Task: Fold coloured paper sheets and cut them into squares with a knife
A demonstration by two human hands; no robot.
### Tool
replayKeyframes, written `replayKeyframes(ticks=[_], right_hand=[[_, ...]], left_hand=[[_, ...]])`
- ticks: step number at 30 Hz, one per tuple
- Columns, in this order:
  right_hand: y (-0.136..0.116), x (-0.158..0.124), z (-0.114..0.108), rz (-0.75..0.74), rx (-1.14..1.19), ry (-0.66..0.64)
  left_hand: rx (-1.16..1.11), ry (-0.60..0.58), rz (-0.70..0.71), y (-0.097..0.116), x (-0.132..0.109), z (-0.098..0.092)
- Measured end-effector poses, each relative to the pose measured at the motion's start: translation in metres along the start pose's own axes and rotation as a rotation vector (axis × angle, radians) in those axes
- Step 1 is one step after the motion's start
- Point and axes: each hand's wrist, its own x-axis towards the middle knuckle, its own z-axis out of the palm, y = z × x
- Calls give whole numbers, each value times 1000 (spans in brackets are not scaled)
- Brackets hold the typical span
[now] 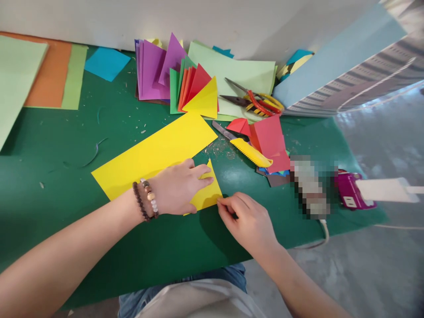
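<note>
Pinching live now, the right hand's (247, 221) grip has thumb and forefinger pressed together on a corner of the small yellow sheet (212, 193), hiding that very tip, while the left hand (175, 187), fingers spread, covers its left side on the green tabletop (179, 251)! Just beyond, the large yellow sheet (159, 152) runs out of sight behind that left hand, a yellow-handled cutting tool (250, 151) near its right end; off right, something's lost in pixel blur (311, 185), and at the back, tangled scissors (258, 103) are hard to tell apart.
</note>
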Motion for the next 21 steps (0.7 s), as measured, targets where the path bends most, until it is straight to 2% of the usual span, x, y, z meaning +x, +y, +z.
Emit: replayKeyframes(ticks=[9,17,19,21], right_hand=[[-25,4,11,-28,113,-4],[-58,13,24,-99,214,-36],[-62,16,21,-131,257,-48],[-55,21,10,-151,311,-53]], left_hand=[[48,40,30,1,-1,0],[111,-32,35,3,0,-1],[83,-30,15,3,0,1],[36,-7,-1,2,-1,2]])
